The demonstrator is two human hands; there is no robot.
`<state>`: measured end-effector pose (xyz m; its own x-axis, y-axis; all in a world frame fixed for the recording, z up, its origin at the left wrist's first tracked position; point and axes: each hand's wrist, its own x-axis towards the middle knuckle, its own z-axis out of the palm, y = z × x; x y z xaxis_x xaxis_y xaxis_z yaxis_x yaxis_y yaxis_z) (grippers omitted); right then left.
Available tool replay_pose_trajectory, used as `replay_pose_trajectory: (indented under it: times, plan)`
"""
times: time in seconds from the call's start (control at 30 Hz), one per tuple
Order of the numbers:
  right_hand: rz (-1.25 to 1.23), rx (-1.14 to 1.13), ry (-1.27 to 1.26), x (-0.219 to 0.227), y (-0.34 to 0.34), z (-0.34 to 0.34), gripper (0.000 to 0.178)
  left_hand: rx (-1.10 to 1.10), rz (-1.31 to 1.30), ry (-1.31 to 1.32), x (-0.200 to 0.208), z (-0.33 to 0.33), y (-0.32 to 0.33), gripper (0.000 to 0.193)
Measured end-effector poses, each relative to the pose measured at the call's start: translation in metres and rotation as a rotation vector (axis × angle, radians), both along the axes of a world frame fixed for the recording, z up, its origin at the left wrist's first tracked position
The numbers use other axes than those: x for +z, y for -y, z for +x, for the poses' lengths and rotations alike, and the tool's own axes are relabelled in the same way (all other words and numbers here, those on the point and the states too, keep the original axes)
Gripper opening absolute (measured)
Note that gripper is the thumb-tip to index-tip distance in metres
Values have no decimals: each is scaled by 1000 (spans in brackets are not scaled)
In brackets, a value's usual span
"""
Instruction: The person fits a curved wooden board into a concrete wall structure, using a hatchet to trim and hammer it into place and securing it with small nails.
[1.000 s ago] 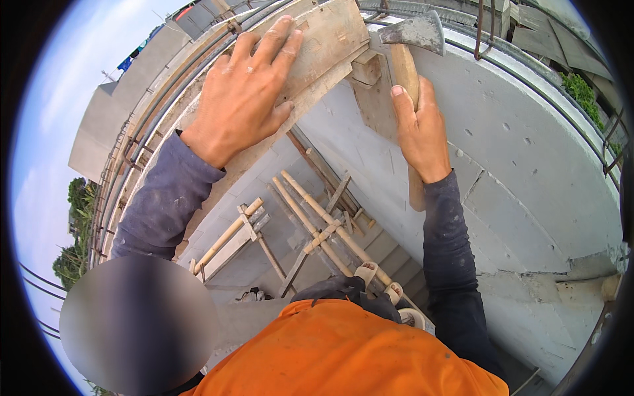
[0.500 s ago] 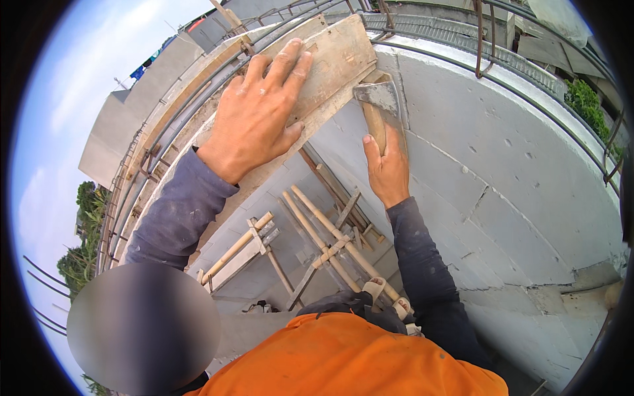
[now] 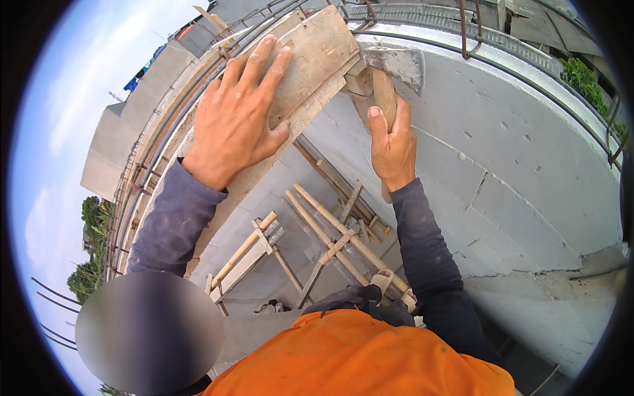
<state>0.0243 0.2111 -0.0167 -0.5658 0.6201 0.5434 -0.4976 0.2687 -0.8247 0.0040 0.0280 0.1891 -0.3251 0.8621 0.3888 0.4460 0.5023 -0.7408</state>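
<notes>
My left hand [image 3: 234,119] lies flat with fingers stretched on a wooden board [image 3: 318,49] at the top of the curved wall. My right hand [image 3: 394,148] is closed around the wooden handle of a hatchet [image 3: 401,66], thumb along the handle. Its grey, worn blade points right, and its blunt side is close beside a small wood block [image 3: 358,79] at the board's right end. Whether the hatchet touches the block, I cannot tell.
Steel reinforcing bars [image 3: 456,46] run along the wall top. A grey block wall [image 3: 502,171] curves down the right side. Below me stands scaffolding of bamboo poles [image 3: 330,231] and planks. Long bare rods [image 3: 56,297] stick out at far left. A round area at lower left is blurred.
The hatchet has turned, so its blade now points right and its blunt side faces the board's end. My left hand remains flat on the board; the whole view has shifted slightly.
</notes>
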Motion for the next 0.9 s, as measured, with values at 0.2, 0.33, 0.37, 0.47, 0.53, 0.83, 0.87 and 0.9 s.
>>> replay_pose_trajectory:
  times: [0.2, 0.33, 0.37, 0.47, 0.53, 0.83, 0.87, 0.9]
  plan:
    - [102, 27, 58, 18, -29, 9, 47, 125, 48, 44, -3, -6, -12, 99]
    - [60, 26, 56, 38, -33, 31, 46, 150, 30, 40, -3, -7, -14, 100]
    - [-2, 27, 12, 43, -32, 34, 46, 151, 26, 33, -3, -7, -11, 100]
    - [-16, 30, 37, 40, -31, 32, 48, -2, 17, -36, -5, -15, -9, 95]
    - [181, 54, 225, 31, -38, 18, 50, -4, 20, -22, -4, -15, -11, 95]
    - [-68, 2, -67, 43, -33, 37, 58, -20, 23, -26, -4, -12, -9, 93]
    - [-47, -21, -97, 43, -34, 33, 58, -23, 26, -24, -4, -13, -10, 93]
    - [-28, -43, -123, 42, -35, 26, 57, -23, 22, -19, -3, -11, -10, 93]
